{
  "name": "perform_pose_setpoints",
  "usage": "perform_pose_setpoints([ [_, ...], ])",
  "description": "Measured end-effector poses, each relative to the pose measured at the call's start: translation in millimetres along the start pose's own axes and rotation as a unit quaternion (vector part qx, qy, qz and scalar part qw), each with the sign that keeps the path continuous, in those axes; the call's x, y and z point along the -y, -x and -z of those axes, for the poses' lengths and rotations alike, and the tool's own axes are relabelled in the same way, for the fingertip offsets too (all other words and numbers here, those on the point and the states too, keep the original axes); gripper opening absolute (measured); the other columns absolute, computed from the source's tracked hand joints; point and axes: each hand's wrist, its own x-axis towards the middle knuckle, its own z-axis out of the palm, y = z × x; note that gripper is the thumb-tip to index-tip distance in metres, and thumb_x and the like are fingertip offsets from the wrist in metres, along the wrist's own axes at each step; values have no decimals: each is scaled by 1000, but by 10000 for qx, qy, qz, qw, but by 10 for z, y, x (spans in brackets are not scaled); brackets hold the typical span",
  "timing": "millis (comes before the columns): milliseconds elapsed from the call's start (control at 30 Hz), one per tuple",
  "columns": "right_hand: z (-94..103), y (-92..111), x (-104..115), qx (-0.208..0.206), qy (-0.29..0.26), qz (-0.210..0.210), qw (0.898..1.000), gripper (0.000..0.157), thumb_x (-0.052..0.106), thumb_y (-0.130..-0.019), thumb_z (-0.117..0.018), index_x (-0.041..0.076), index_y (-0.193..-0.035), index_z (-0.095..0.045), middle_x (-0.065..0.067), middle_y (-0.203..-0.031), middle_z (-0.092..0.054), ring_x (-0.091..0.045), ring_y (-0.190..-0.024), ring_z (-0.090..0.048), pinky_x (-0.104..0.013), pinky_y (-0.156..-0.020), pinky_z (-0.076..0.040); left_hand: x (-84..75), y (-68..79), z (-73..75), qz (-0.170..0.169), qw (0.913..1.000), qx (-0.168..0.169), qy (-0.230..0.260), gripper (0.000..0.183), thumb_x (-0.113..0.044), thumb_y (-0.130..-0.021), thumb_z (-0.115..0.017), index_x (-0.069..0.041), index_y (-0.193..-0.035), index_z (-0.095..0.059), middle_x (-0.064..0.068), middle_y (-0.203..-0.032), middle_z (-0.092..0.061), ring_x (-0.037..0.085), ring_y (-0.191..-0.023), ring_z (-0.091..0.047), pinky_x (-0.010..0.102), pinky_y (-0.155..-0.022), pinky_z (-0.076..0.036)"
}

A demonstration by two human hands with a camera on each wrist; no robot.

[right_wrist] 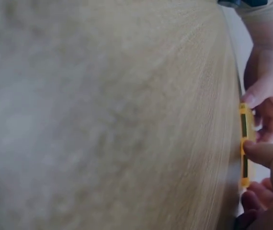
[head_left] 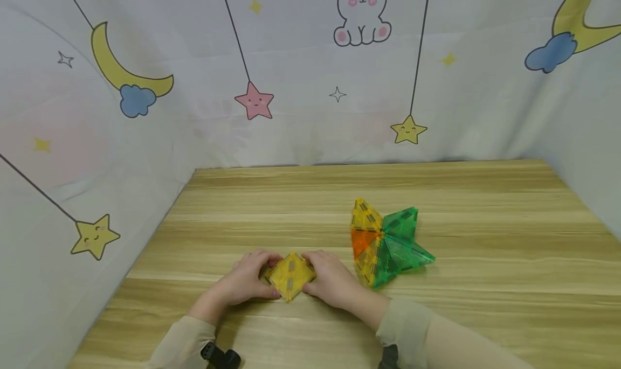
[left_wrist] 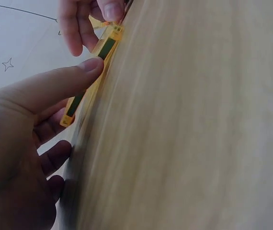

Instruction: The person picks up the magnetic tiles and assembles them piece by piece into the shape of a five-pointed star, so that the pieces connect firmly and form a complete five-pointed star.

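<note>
Between the two hands is a translucent yellow diamond of magnetic tiles (head_left: pixel 291 276), raised along a dark-edged middle seam. My left hand (head_left: pixel 248 278) grips its left corner, the thumb (left_wrist: pixel 74 79) along the near edge and the fingers behind. From the other side my right hand (head_left: pixel 331 280) pinches the right corner, thumb on the near edge and index finger on the far one. In the right wrist view, yellow tile edges with dark magnet strips (right_wrist: pixel 244 143) show low over the wood, both thumbs against them. The undersides of the tiles are hidden.
Right of the hands lies a joined star-like piece of magnetic tiles, with yellow and orange triangles (head_left: pixel 364 244) on its left and green ones (head_left: pixel 400 245) on its right. Beneath everything is a wood-grain table (head_left: pixel 509 261). A patterned cloth (head_left: pixel 301 46) hangs behind it and at both sides.
</note>
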Motion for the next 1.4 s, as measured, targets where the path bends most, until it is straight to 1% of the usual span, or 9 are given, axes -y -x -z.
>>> perform_pose_setpoints([
  [100, 7, 5, -1, 28, -3, 45, 10000, 62, 24, -78, -77, 4, -130, -50, -8, -124, -55, -27, -116, -48, -41, -97, -37, 8, 2, -4, -29, 10000, -22, 78, 67, -38, -65, -83, -17, -123, -55, -4, -115, -53, 21, -108, -44, 50, -88, -29],
  [333, 12, 13, -5, 100, 2, 87, 9999, 67, 25, -76, -78, 2, -131, -48, -11, -126, -52, -30, -119, -44, -41, -99, -35, 29, -4, -13, -141, 9996, -21, 230, 67, -36, -65, -84, -15, -122, -55, -4, -115, -55, 19, -103, -44, 44, -87, -33],
  [567, 14, 25, -20, 167, -16, 40, 9999, 70, 27, -78, -77, -1, -134, -44, -15, -131, -49, -31, -122, -41, -42, -101, -33, 24, -10, -19, -138, 9986, 41, 512, 67, -33, -68, -83, -15, -125, -53, -3, -119, -54, 19, -106, -44, 45, -90, -34],
  [733, 18, 28, -28, 116, -73, 166, 9998, 70, 25, -79, -76, 0, -135, -42, -14, -131, -48, -30, -122, -42, -42, -101, -34, 16, -14, -17, -147, 9960, 129, 875, 68, -25, -69, -83, -11, -127, -50, 0, -115, -54, 18, -98, -48, 38, -84, -39],
  [833, 19, 31, -27, 50, -195, 250, 9995, 70, 22, -79, -76, 0, -137, -41, -13, -130, -48, -27, -120, -44, -41, -99, -37, 8, -12, -8, -144, 9920, 204, 1238, 66, -18, -72, -81, -8, -128, -46, 2, -106, -55, 18, -92, -51, 32, -79, -43],
  [933, 20, 32, -25, 13, -293, 327, 9990, 70, 20, -80, -76, 1, -137, -40, -12, -130, -47, -24, -118, -47, -39, -97, -39, 0, -12, 2, -79, 9883, 234, 1502, 58, -16, -79, -76, -8, -127, -44, 2, -97, -56, 17, -86, -53, 27, -72, -44],
  [1067, 28, 25, -30, 85, -454, 296, 9985, 67, 19, -81, -74, 1, -136, -41, -12, -131, -46, -23, -117, -48, -39, -97, -40, -8, -25, 8, -81, 9835, 180, 1798, 45, -14, -85, -69, -6, -123, -46, 4, -90, -56, 18, -79, -53, 26, -65, -44],
  [1233, 75, 24, -32, 201, -764, 77, 9968, 60, 17, -84, -70, 4, -136, -43, -11, -131, -46, -22, -111, -51, -39, -92, -43, -15, -51, 8, -87, 9686, 219, 2475, 39, -9, -88, -64, -1, -122, -46, 10, -90, -57, 19, -79, -54, 26, -65, -44],
  [1400, 152, 36, -16, 124, -864, 12, 9962, 57, 17, -85, -70, 7, -134, -45, -8, -126, -49, -17, -95, -54, -33, -80, -47, -47, -68, 33, 72, 9544, 268, 2973, 39, -14, -90, -63, -2, -124, -46, 12, -95, -58, 20, -82, -53, 28, -66, -43],
])
